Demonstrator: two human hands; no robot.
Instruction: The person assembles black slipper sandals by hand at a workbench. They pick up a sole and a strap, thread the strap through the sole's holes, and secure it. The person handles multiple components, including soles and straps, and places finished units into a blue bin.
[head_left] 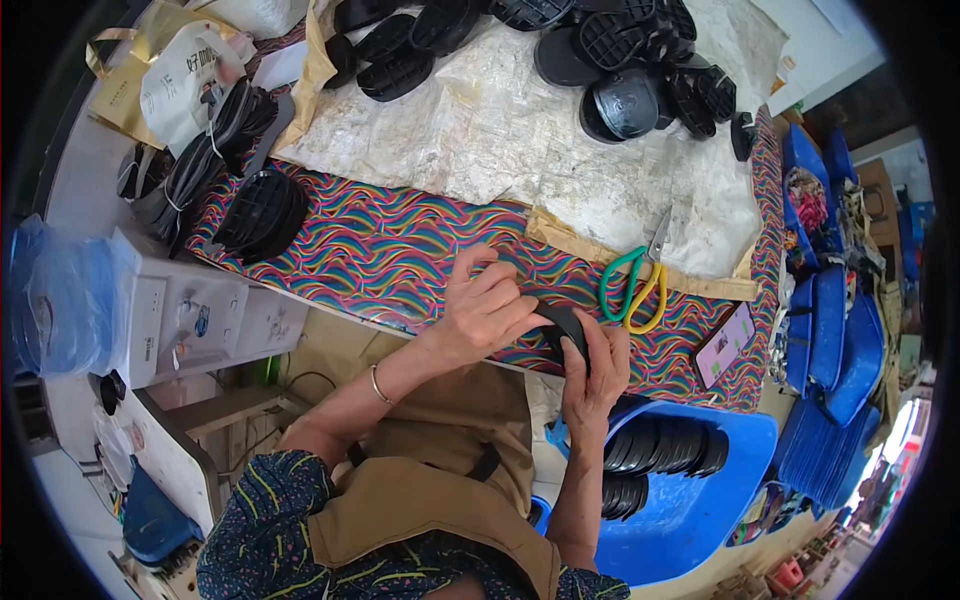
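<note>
Here, left hand [487, 315] and right hand [597, 372] pinch black strip [564, 320]; scissors [654, 255], phone [724, 346] lie rightward, soles [624, 105] heaped beyond.

Held the strip [567, 325] between left hand [483, 312] and right hand [598, 368] at the near edge of the cloth [380, 240], with scissors [652, 254] to the right, lying across cloth and sheet [440, 140], and a phone [724, 346] farther right. Had soles [625, 104] behind on the sheet, a stack [262, 215] on the cloth to the left near bundled strips [190, 182], and pieces [660, 447] in the tub [670, 545] at lower right
</note>
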